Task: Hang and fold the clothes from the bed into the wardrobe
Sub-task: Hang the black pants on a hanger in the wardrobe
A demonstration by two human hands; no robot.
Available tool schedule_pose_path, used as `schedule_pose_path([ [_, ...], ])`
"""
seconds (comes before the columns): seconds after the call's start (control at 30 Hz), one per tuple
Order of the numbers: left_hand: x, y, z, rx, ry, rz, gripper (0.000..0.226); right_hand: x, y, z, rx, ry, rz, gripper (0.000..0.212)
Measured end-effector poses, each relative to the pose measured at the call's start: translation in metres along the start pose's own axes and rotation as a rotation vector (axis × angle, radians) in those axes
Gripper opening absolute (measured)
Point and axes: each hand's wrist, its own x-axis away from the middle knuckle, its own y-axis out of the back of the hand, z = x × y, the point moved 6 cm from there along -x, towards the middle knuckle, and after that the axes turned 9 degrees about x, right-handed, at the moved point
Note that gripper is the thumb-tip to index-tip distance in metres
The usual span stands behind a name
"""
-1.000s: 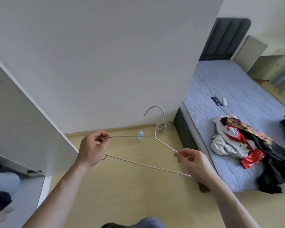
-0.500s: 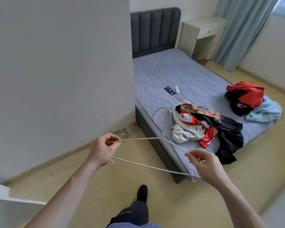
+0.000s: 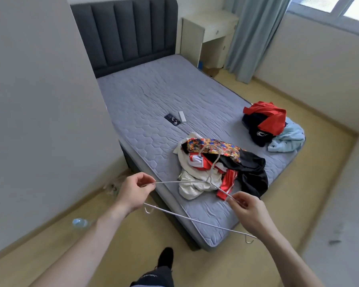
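From my seat, the far left is taken by a plain white wall [image 3: 39,100], with a small clear plastic bottle [image 3: 80,222] lying on the yellow floor [image 3: 133,245] near its foot. My left hand [image 3: 134,193] is closed on the left end of a thin white wire hanger [image 3: 187,218], thumb and fingers pinching the upper wire where it bends. The hanger spans across to my right hand [image 3: 250,214], which pinches the sloping upper wire near the other shoulder; the hook rises between them, over the clothes. Both hands hold it in the air above the near corner of the bed with its grey quilted mattress [image 3: 153,96] and dark grey padded headboard [image 3: 129,27]. A dark phone [image 3: 172,119] and a small white remote [image 3: 182,117] lie side by side mid-mattress. Just beyond the hanger sits the mixed pile of white, red, black and patterned clothes [image 3: 220,168]. Further right, at the far edge of the mattress, a second heap of red, black and pale blue garments [image 3: 272,127] rests. A cream bedside desk [image 3: 209,34] and pale blue curtain [image 3: 255,38] stand behind. My black shoe [image 3: 165,258] shows below.
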Motion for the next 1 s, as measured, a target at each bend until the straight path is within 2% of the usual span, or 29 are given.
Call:
schedule_pose_path([
  [0.1,-0.055,-0.038,-0.016,-0.076,-0.010,0.062,0.011,-0.038,0.019,-0.012,-0.030,-0.058,-0.055,0.013],
  [0.33,-0.145,-0.136,-0.049,-0.231,-0.046,0.188,0.031,-0.095,0.069,-0.074,-0.070,-0.173,-0.116,0.019],
  [0.5,-0.186,-0.209,-0.049,-0.356,0.028,0.261,0.030,-0.158,0.095,-0.137,-0.087,-0.260,-0.120,0.021],
  [0.63,-0.220,-0.279,-0.040,-0.448,0.087,0.283,0.031,-0.231,0.105,-0.189,-0.133,-0.296,-0.082,0.024],
  [0.83,-0.273,-0.412,-0.007,-0.594,0.272,0.327,0.036,-0.345,0.115,-0.281,-0.143,-0.324,0.019,0.029],
  [1.0,-0.331,-0.522,0.029,-0.712,0.288,0.406,0.038,-0.423,0.109,-0.348,-0.155,-0.345,0.083,0.036],
])
